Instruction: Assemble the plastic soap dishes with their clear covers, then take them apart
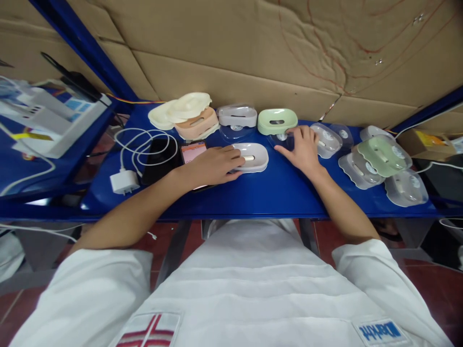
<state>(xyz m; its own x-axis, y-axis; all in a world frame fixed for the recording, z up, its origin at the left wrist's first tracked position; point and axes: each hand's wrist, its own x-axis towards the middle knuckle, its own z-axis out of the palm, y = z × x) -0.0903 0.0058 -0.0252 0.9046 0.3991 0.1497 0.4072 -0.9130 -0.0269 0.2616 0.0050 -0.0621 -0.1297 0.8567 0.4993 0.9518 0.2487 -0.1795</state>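
Observation:
My left hand (219,163) grips the left end of a pale whitish soap dish (258,164), fingers over its rim and thumb at the near side. A slot with a small light strip shows in the dish's floor. My right hand (303,148) reaches over a clear plastic piece (282,141), thumb and fingers spread. It hides part of that piece, and I cannot tell whether it touches it. Just behind stands a light green soap dish (265,126). To its left, a greyish soap dish (227,118) sits with clear plastic around it.
Cream pieces (191,103) lie over a peach soap dish (197,126) at back left. A lit phone (190,152), a white charger (124,181) and looped cable are left. Clear and green dishes (385,153) crowd the right. Cardboard (231,58) walls the back.

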